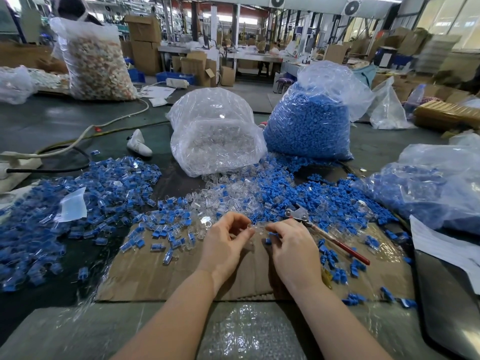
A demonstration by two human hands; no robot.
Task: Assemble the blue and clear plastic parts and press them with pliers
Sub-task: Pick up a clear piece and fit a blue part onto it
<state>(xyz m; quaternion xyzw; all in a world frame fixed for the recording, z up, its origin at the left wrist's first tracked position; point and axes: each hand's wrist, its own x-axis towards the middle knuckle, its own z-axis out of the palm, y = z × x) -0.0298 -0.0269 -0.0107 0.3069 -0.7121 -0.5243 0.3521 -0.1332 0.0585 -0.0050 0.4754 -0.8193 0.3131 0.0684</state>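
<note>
Left hand fingers curled, pinching a clear part; right hand fingers around a blue part.

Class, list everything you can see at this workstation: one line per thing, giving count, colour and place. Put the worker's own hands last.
clear-parts bag: one, transparent, centre back.
blue-parts bag: one, clear film over blue, right of it.
assembled pieces: too many to count, blue and clear, heaped at left.
loose blue parts: many, blue, at right.
pliers: one, metal head, red handles, lying right of the hands.
cardboard sheet: one, brown, under the hands.
bubble wrap: one sheet, clear, near edge.
left hand: pinches a clear part.
right hand: holds a blue part.
</note>
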